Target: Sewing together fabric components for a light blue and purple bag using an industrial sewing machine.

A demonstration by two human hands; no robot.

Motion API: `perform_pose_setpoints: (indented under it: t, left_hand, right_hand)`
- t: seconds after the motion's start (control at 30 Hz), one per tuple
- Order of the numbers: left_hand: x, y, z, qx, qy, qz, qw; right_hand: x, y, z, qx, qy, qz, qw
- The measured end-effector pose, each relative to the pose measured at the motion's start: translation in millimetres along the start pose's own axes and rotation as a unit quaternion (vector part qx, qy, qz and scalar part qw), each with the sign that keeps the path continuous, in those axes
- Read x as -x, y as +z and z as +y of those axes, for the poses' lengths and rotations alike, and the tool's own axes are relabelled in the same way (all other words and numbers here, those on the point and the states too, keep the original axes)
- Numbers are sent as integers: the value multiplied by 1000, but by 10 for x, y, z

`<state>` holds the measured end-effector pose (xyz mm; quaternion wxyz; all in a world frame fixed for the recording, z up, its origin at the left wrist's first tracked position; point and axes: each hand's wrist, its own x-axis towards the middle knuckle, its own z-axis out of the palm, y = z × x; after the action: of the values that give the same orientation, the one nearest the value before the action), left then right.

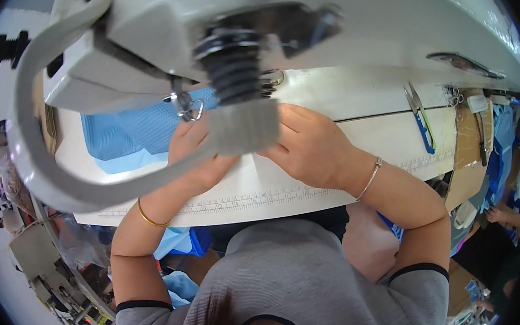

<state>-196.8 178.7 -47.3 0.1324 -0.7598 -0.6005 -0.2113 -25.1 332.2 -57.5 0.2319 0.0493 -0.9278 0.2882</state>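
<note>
A light-blue textured piece of fabric (129, 132) lies on the white table of a sewing machine (383, 31), spreading out left of my left hand. My left hand (193, 157) rests at the fabric's right edge with fingers bent together; a curved grey guard or lamp arm (84, 193) partly covers it. Close by on the right, my right hand (314, 145) is closed with its fingers curled toward the needle area. The blurred grey block (245, 124) at the machine's head hides both hands' fingertips and whatever they pinch.
Blue-handled thread snips (421, 121) lie on the table to the right. A printed ruler scale (257, 196) runs along the table's near edge. More blue fabric (182, 242) hangs below the table at the left. Another person (500, 245) is at the far right.
</note>
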Motion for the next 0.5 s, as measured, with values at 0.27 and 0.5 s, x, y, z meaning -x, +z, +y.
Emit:
perform_pose_setpoints:
  t: [0.27, 0.5]
  left_hand:
    - [54, 25, -14, 4, -6, 19, 1000]
    - [26, 65, 1, -42, 32, 59, 997]
  right_hand:
    - [-31, -50, 6, 98, -83, -33, 991]
    - [-43, -10, 6, 111, -64, -19, 992]
